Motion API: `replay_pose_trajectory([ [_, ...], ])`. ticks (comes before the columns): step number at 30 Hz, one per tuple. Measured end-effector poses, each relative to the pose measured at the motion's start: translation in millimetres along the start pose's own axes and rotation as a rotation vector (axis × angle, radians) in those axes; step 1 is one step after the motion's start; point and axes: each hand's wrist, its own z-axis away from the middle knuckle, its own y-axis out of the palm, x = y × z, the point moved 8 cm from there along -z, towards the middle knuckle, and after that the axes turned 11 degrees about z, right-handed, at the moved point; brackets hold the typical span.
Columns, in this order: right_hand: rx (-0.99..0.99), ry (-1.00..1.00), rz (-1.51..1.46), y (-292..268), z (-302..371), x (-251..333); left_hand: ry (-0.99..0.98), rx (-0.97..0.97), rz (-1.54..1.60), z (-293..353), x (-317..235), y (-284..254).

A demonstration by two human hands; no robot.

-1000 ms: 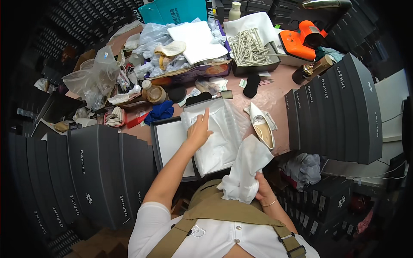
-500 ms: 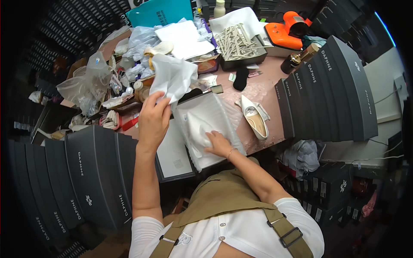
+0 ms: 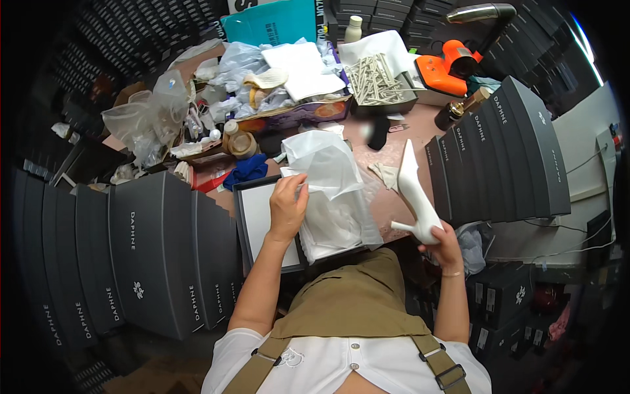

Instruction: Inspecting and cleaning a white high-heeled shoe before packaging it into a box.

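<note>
My right hand (image 3: 446,249) grips a white high-heeled shoe (image 3: 415,190) around its heel end. The shoe is tilted, toe pointing away and heel toward the left. My left hand (image 3: 287,205) pinches the edge of a thin white wrapping sheet (image 3: 323,161), lifted at its far side. Below that sheet, translucent white wrapping (image 3: 335,226) fills an open shoe box in front of me; whatever lies inside the wrapping is hard to make out. Against the box's left side lies a dark-rimmed tray or lid with a white inside (image 3: 260,210).
Dark grey shoe boxes are stacked at the left (image 3: 157,256) and right (image 3: 508,157). Farther back are a box of pale sticks (image 3: 377,79), an orange device (image 3: 441,72), a dark bottle (image 3: 449,115) and a cluttered carton (image 3: 295,108). Blue cloth (image 3: 246,172) lies beyond the tray.
My right hand has left the wrapping in the box and picked up the white shoe from the table. My left hand has lowered the sheet toward the box.
</note>
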Motion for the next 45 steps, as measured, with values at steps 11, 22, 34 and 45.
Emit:
replay_pose_trajectory([
  [11, 0.291, 0.198, -0.296, 139.7, 0.3, -1.2, -0.228, 0.073, 0.393, 97.1, -12.1, -6.1],
  [22, 0.404, 0.448, -0.697, 164.7, 11.1, -59.2, -0.176, 0.108, -0.003, 61.7, -2.5, -42.5],
  [34, 0.309, 0.155, -0.757, 222.8, 30.3, 38.6, 0.289, 0.183, 0.279, 58.7, -127.8, -15.6],
  [45, 0.106, -0.384, 0.170, 121.0, -19.3, -23.3, 0.245, 0.410, 0.503, 100.2, -127.9, 63.5],
])
